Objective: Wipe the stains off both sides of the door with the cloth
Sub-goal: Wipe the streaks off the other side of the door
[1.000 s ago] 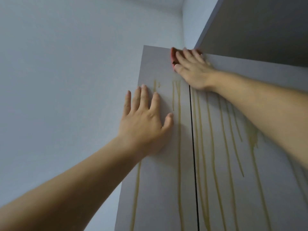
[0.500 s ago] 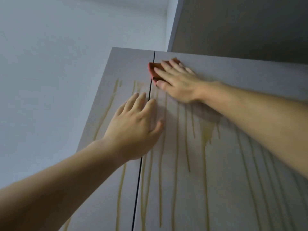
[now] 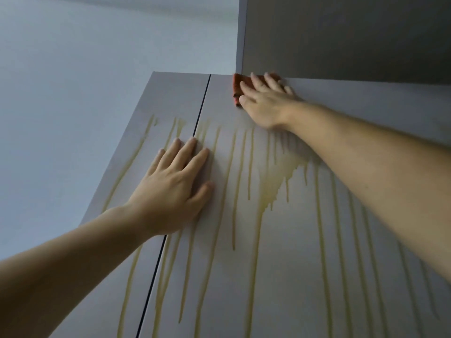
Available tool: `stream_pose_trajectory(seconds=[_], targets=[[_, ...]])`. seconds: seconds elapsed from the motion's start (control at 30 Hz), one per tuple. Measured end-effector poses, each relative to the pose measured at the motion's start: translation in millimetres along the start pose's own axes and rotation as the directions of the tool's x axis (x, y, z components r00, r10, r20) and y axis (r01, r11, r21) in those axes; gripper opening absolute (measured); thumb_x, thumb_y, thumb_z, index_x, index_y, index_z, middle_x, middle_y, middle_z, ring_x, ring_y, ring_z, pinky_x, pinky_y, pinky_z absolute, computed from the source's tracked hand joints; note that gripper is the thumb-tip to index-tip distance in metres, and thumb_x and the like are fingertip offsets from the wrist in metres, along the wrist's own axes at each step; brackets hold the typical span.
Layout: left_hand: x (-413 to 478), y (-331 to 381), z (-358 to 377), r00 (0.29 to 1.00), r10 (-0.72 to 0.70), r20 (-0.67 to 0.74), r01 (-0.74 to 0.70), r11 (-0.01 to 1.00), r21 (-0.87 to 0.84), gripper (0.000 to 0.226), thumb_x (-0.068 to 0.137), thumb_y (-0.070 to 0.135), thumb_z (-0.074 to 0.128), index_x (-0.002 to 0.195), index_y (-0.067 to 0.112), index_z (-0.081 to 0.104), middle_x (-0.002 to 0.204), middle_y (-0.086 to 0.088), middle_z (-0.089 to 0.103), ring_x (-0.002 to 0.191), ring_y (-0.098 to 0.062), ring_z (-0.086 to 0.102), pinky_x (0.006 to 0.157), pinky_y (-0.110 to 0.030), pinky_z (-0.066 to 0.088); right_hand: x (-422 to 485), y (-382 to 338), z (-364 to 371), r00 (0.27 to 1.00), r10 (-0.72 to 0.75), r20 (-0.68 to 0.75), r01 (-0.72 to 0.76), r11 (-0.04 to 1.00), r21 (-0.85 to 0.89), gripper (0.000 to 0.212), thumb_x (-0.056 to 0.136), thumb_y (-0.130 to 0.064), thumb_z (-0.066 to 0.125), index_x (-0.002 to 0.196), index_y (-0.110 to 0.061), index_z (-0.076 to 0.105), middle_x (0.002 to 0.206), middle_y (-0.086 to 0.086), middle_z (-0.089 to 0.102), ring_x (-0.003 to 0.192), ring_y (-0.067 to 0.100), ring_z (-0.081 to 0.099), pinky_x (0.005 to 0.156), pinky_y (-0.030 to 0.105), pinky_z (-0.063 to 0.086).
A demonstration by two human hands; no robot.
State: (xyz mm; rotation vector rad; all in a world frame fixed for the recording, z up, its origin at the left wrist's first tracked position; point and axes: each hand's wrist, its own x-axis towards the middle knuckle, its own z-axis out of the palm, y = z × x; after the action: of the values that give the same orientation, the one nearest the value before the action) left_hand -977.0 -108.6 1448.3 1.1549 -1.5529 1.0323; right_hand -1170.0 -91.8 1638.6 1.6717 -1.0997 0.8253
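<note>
Streaked door [image 3: 292, 264], cloth [image 3: 236, 90] upright near top, right hand [image 3: 264, 103] fingers [image 3: 258, 82] flat on it, left hand [image 3: 170, 193] fingers splayed.

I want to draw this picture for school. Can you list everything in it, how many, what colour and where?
left door: one, grey, left of a thin dark gap
right door: one, grey, right of the gap
stains: many, yellowish, dripping down both doors
cloth: one, reddish-orange, at the right door's top edge
wall: one, pale bluish-white, on the left
panel: one, dark grey, above the right door
left hand: one, flat on the doors, across the gap
right hand: one, pressing the cloth
</note>
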Motion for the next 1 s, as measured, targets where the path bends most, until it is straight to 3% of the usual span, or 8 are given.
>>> stream_pose_trajectory(seconds=[0.17, 0.37, 0.5, 0.6, 0.7, 0.83, 0.9, 1.0], targets=[[-0.8, 0.9, -3.7, 1.000, 0.010, -0.001, -0.010, 1.000, 0.001, 0.085, 0.088, 0.070, 0.011, 0.164, 0.030, 0.011, 0.173, 0.001, -0.002, 0.159, -0.022, -0.013, 0.127, -0.038, -0.008, -50.3, -5.0, 24.6, 0.987, -0.163, 0.012, 0.163, 0.986, -0.035, 0.061, 0.108, -0.053, 0.019, 0.164, -0.035, 0.002, 0.172, -0.006, -0.014, 0.158, 0.020, -0.015, 0.125, 0.045, -0.006], [1.2, 3.7, -4.7, 0.999, 0.000, -0.034, -0.001, 1.000, -0.017, 0.079, 0.091, 0.063, 0.022, 0.161, 0.027, 0.021, 0.172, -0.003, 0.008, 0.159, -0.028, -0.003, 0.129, -0.044, 0.002, -3.7, 1.3, -4.6, 0.991, 0.137, -0.002, -0.137, 0.991, 0.000, 0.059, 0.109, -0.051, 0.014, 0.164, -0.035, 0.001, 0.172, -0.004, -0.012, 0.158, 0.023, -0.013, 0.125, 0.050, -0.004], [0.5, 0.5, -1.3, 0.999, 0.028, -0.041, -0.029, 0.999, -0.015, 0.079, 0.090, 0.062, 0.018, 0.161, 0.026, 0.018, 0.172, -0.005, 0.007, 0.159, -0.030, -0.005, 0.129, -0.046, 0.000, -59.1, 2.1, 17.3, 1.000, 0.024, 0.004, -0.023, 0.991, -0.133, 0.063, 0.107, -0.056, 0.014, 0.163, -0.036, -0.004, 0.172, -0.007, -0.013, 0.159, 0.020, -0.010, 0.125, 0.050, 0.002], [-0.1, 1.0, 1.9, 0.998, 0.030, -0.049, -0.030, 1.000, -0.006, 0.079, 0.092, 0.062, 0.021, 0.161, 0.024, 0.017, 0.172, -0.007, 0.007, 0.159, -0.033, -0.004, 0.128, -0.048, -0.001, -51.9, 26.8, 6.7, 0.991, 0.133, 0.001, -0.131, 0.972, -0.196, 0.068, 0.105, -0.062, 0.012, 0.164, -0.031, -0.003, 0.172, -0.004, -0.010, 0.159, 0.022, -0.005, 0.125, 0.050, 0.003], [0.3, 0.8, 0.8, 0.998, 0.030, -0.057, -0.032, 0.999, -0.029, 0.080, 0.090, 0.062, 0.020, 0.160, 0.023, 0.023, 0.172, -0.008, 0.011, 0.159, -0.034, -0.001, 0.128, -0.048, 0.002, -35.5, 29.9, -1.2, 0.973, 0.232, -0.019, -0.229, 0.938, -0.259, 0.079, 0.101, -0.068, 0.007, 0.165, -0.022, 0.000, 0.173, 0.009, -0.005, 0.159, 0.030, -0.002, 0.126, 0.050, -0.008], [1.3, 0.0, -3.2, 0.999, 0.035, -0.032, -0.036, 0.998, -0.042, 0.088, 0.083, 0.065, 0.010, 0.159, 0.023, 0.023, 0.171, -0.008, 0.010, 0.159, -0.033, -0.001, 0.129, -0.049, 0.003, -80.6, 20.0, 10.8, 0.997, 0.072, 0.027, -0.057, 0.928, -0.368, 0.093, 0.090, -0.069, -0.006, 0.164, -0.013, 0.000, 0.171, 0.018, -0.001, 0.159, 0.034, -0.001, 0.122, 0.053, -0.021], [1.2, 2.1, -3.4, 0.999, 0.025, -0.021, -0.026, 0.999, -0.029, 0.089, 0.082, 0.065, 0.009, 0.159, 0.022, 0.023, 0.171, -0.008, 0.010, 0.159, -0.034, -0.002, 0.129, -0.050, 0.004, -79.7, 31.0, 7.7, 0.998, 0.041, 0.042, -0.022, 0.926, -0.376, 0.089, 0.094, -0.067, -0.002, 0.164, -0.012, 0.000, 0.171, 0.018, -0.001, 0.159, 0.034, -0.001, 0.125, 0.049, -0.018], [4.5, 11.0, -2.6, 0.999, -0.013, -0.032, 0.012, 1.000, -0.007, 0.085, 0.084, 0.064, 0.013, 0.155, 0.019, 0.029, 0.169, -0.013, 0.016, 0.158, -0.038, 0.003, 0.128, -0.055, 0.005, -41.7, 47.2, -9.4, 0.992, 0.128, 0.022, -0.117, 0.957, -0.264, 0.075, 0.106, -0.059, 0.012, 0.164, -0.012, 0.002, 0.171, 0.018, -0.003, 0.158, 0.036, -0.002, 0.128, 0.045, -0.005]])
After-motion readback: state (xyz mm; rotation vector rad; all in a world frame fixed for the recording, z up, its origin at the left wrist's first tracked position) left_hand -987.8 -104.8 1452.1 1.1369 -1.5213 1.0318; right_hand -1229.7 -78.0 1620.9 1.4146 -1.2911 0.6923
